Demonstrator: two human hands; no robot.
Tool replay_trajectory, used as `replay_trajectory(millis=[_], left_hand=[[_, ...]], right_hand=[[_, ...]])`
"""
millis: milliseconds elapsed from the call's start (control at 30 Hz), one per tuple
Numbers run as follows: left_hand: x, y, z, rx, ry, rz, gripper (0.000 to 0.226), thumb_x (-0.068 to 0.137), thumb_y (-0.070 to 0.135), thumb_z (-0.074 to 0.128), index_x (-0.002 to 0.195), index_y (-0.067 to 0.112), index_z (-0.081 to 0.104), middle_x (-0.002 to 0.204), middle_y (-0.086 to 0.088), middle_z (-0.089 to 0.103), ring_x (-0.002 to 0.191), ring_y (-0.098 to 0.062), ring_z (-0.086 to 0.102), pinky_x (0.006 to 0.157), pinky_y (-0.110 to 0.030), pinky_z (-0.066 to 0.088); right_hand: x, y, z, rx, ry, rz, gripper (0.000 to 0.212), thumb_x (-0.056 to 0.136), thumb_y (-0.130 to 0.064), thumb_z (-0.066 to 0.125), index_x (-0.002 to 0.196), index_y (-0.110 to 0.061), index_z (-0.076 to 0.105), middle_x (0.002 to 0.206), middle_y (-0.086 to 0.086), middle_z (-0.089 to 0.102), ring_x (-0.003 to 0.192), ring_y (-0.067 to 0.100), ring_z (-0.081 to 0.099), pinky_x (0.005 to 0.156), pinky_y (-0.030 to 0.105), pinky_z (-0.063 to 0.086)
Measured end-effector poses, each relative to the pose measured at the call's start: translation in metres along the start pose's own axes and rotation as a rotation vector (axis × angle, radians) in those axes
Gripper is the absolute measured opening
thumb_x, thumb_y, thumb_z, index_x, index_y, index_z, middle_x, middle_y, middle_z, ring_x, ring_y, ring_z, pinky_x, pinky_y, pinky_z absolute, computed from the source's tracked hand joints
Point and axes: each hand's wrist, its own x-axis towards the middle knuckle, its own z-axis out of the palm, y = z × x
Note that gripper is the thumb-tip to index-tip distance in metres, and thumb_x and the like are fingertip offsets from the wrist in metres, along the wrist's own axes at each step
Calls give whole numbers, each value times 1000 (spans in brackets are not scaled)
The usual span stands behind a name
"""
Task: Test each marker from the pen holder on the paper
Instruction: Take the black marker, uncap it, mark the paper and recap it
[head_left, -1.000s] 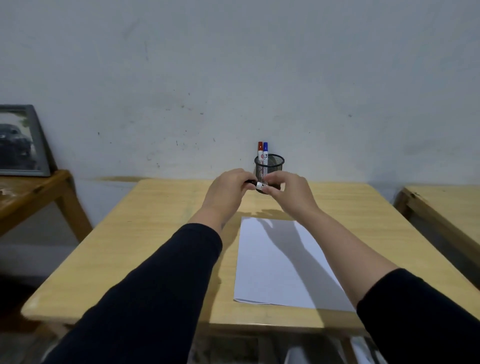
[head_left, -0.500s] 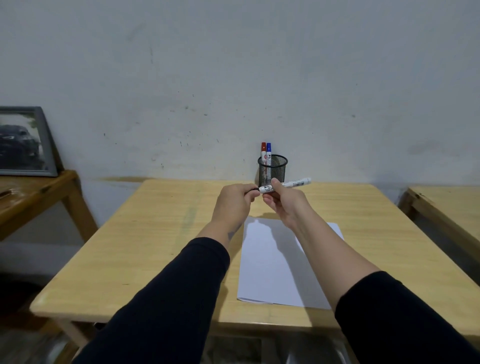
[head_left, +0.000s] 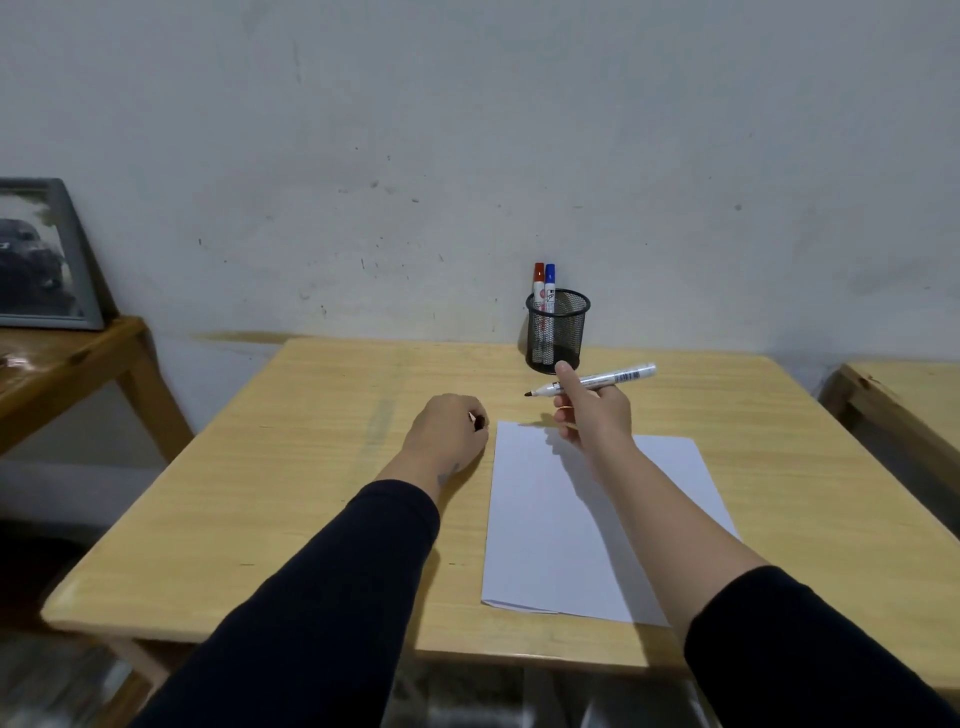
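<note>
1. Head view: right hand (head_left: 589, 415) grips the uncapped marker (head_left: 597, 382) above the paper's (head_left: 582, 530) far edge, tip aimed left, probably ready to write.
2. Left hand (head_left: 448, 428) rests fisted on the table (head_left: 311, 467), apparently closed on the cap (barely visible).
3. Half a second ago both hands met at the marker; now they're apart.
4. Red and blue markers (head_left: 544, 283) wait in the holder (head_left: 557, 332).

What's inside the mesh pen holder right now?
Two capped markers stand in the pen holder: a red marker and a blue marker. Their lower ends show only dimly through the mesh.
</note>
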Motion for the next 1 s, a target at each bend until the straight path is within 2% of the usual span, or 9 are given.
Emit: replay_trajectory(millis=[67,100,200,267,333,433,533,700,1000], left_hand=[[0,-3,4,19,-7,44,21,88,17,55,104,17,69,76,5,55,69,-14,51,59,-24,40],[-2,-4,6,12,1,64,24,90,23,55,111,19,66,81,4,53,74,-14,51,64,-25,41],[-8,-14,13,105,95,107,47,90,47,50,131,25,50,112,1,53,107,-19,49,89,-34,41],[-10,-21,19,230,118,110,66,87,59,46,142,24,37,139,1,45,132,-20,35,107,-41,28],[-10,-26,24,327,46,97,80,86,67,38,149,20,23,156,4,27,147,-17,15,118,-47,10],[-9,-30,27,380,-29,98,83,86,69,31,151,19,16,161,6,12,149,-12,2,120,-48,-2],[-8,-32,27,380,-26,98,84,86,69,31,151,20,16,162,7,11,149,-10,2,121,-46,-1],[-8,-31,27,385,-9,96,84,86,69,32,151,19,17,161,7,13,149,-9,4,121,-44,1],[-10,-30,26,392,-27,92,83,86,68,31,152,19,16,162,7,11,149,-9,2,121,-43,-2]], right_hand=[[3,4,1,-27,1,-25,25,84,-31,69,87,-8,61,63,1,57,44,8,51,44,21,42],[4,6,3,-30,-4,-43,22,86,-29,68,84,-8,61,63,2,58,43,9,52,44,20,42],[6,9,13,14,-78,-75,17,90,-24,62,89,-8,64,67,7,62,47,16,55,42,23,47],[10,13,22,81,-135,-58,21,90,-22,62,98,-3,65,72,11,64,49,21,56,42,26,48],[12,17,29,128,-175,-44,17,88,-16,64,98,-2,66,77,15,61,51,20,53,41,25,45],[14,22,35,41,-170,-84,19,86,-16,66,88,3,65,71,18,57,45,18,50,40,25,46],[15,26,37,-140,-93,-190,31,87,-23,64,77,6,63,58,15,58,30,13,47,35,21,42],[22,35,38,-427,-13,-287,38,86,-27,59,71,7,65,54,8,62,32,8,50,38,17,43],[26,40,40,-544,-20,-327,38,86,-28,56,69,3,66,50,3,61,30,7,48,42,21,46]])
